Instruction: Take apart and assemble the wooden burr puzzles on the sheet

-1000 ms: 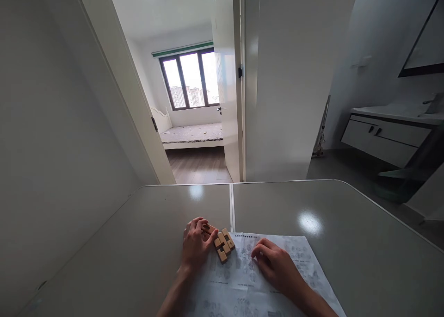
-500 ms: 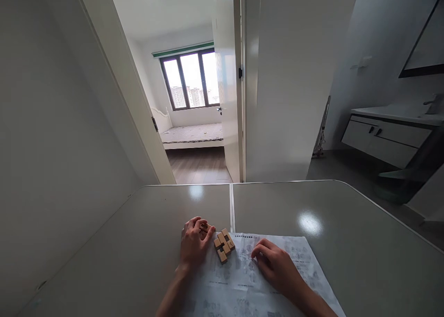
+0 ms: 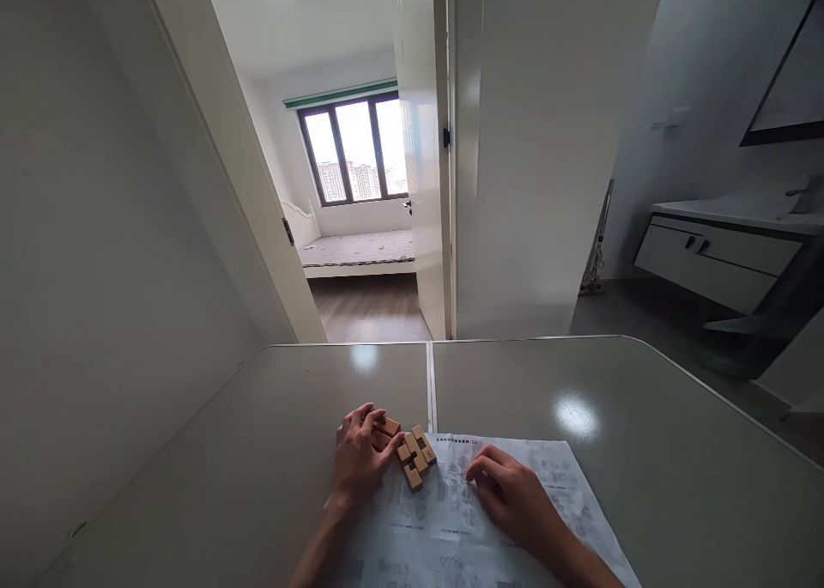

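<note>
My left hand (image 3: 357,455) rests at the sheet's upper left edge, its fingers apart over light-brown wooden puzzle pieces (image 3: 386,427); the fingers cover part of them. Its thumb reaches right, to the edge of a small cluster of interlocked wooden puzzle pieces (image 3: 415,455). A dark gap shows within that cluster. Across the sheet to the right lies my right hand (image 3: 508,489), fingers loosely curled in, with nothing visible in them. Beneath both is a white printed sheet (image 3: 444,506) bearing small diagrams and a line of heading text too small to read.
The glossy grey table (image 3: 257,451) has a pale seam (image 3: 431,386) running away from me down its middle. Beyond its far edge stand an open door (image 3: 421,159) and a bed (image 3: 360,246) under a window. A washbasin cabinet (image 3: 714,249) is at the right.
My left thumb has moved slightly outward toward the cluster, and more of the wooden pieces under the left fingers shows. My right hand has stayed where it was.
</note>
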Demonstrator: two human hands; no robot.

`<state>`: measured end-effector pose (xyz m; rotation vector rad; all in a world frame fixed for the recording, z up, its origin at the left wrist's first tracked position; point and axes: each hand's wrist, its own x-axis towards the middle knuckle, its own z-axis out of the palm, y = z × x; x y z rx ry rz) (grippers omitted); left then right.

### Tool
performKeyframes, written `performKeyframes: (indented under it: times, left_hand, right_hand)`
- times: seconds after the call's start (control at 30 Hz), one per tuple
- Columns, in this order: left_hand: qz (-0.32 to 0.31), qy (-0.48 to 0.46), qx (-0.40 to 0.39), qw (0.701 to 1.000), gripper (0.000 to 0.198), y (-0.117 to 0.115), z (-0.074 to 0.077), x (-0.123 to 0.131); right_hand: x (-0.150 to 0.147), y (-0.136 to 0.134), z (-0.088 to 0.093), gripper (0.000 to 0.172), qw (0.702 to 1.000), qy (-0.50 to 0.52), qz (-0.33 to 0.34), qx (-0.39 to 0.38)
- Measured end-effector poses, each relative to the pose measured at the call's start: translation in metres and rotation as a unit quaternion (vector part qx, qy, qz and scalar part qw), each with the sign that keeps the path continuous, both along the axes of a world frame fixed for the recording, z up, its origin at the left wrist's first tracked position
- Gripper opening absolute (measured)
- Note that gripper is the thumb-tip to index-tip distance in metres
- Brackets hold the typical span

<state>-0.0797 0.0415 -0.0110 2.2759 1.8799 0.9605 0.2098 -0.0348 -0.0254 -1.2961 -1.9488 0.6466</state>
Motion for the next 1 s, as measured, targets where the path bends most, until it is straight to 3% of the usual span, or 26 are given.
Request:
performKeyframes:
  times: [0.3, 0.63, 1.0]
  left_hand:
    - [0.026, -0.005, 0.014, 1.0, 0.041, 0.0, 0.005, 0.001]
    - [0.06, 0.032, 0.003, 0.998, 0.056, -0.002, -0.003, 0.002]
    - [0.101, 0.061, 0.006, 0.993, 0.05, -0.009, 0.006, 0.008]
  right_hand:
    - [-0.001, 0.0, 0.001, 0.023, 1.0, 0.005, 0.0, -0.002]
    - [-0.001, 0.001, -0.002, 0.023, 1.0, -0.006, -0.002, -0.001]
    - [0.0, 0.002, -0.003, 0.023, 1.0, -0.004, -0.002, 0.002]
